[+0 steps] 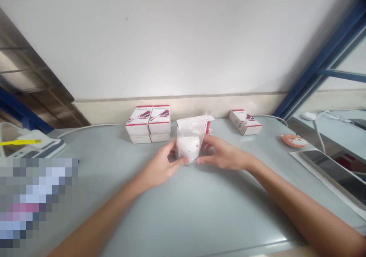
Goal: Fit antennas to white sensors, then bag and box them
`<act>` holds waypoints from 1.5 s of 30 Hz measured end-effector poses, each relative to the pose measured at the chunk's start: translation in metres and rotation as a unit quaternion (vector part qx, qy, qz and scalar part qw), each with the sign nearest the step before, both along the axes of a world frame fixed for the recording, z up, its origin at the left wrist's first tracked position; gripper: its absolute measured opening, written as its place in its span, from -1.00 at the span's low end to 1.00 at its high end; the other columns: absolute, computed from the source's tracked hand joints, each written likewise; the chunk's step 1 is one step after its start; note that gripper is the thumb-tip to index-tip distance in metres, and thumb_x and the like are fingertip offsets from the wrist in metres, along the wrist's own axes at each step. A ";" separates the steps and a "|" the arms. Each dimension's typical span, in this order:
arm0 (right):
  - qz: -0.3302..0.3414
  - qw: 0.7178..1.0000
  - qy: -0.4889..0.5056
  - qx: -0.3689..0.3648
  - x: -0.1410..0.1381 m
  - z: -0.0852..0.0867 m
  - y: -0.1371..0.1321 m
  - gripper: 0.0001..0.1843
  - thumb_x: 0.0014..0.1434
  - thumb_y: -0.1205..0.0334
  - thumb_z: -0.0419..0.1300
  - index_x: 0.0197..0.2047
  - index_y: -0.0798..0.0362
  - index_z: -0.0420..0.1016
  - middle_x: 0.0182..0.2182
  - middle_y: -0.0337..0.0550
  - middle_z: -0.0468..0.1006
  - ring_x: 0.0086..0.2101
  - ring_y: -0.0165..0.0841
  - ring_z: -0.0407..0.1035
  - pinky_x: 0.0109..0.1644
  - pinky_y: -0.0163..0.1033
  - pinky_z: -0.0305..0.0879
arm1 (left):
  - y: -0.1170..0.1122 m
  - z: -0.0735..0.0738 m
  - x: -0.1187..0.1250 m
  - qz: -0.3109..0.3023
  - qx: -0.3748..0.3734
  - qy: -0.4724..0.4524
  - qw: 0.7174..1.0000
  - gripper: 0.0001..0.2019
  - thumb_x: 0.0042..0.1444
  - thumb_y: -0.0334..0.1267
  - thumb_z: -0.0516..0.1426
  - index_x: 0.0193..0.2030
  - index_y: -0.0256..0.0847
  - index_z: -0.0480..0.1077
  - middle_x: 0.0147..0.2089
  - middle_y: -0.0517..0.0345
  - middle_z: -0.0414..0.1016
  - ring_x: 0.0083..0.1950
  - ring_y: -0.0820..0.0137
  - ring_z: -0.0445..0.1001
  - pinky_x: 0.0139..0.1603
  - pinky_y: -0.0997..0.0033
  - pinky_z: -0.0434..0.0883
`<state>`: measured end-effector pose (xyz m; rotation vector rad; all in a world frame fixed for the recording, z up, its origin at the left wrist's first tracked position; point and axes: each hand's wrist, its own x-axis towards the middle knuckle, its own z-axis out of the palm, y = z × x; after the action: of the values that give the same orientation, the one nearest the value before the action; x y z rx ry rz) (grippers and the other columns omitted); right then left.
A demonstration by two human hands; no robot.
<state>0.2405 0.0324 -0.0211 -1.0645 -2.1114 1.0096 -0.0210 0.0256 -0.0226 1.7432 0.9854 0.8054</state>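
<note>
Over the grey surface point(183, 215), a clear plastic bag point(190, 140) held between both hands
The left hand point(160, 166) and right hand point(221, 154) grip its sides, a round white object point(187, 147) inside; white-and-red boxes point(148, 119) stand just behind.

Left hand point(161, 165): bare, slender
Right hand point(225, 154): bare, slender
Left forearm point(100, 215): bare, uncovered to wrist
Right forearm point(303, 207): bare, uncovered to wrist

Pixelated patch point(36, 203) lower left hides whatever lies there; white item point(187, 147) blurred through plastic bag point(191, 130).
</note>
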 end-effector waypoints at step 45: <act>-0.104 0.990 0.098 0.018 -0.028 0.004 -0.017 -0.79 0.43 0.02 0.15 -0.15 -0.03 0.42 -0.32 -0.22 0.50 -0.33 -0.35 0.35 -0.25 -0.21 0.30 | -0.003 0.013 0.016 0.088 -0.295 -0.322 0.895 -0.52 0.33 -0.01 0.23 0.29 -0.19 0.46 0.33 -0.11 0.55 0.44 0.08 0.43 0.47 0.08 0.40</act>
<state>0.2130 0.0153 -0.0175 -1.0948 -1.8136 0.9312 -0.0050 0.0226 -0.0093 0.7848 0.8083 0.9826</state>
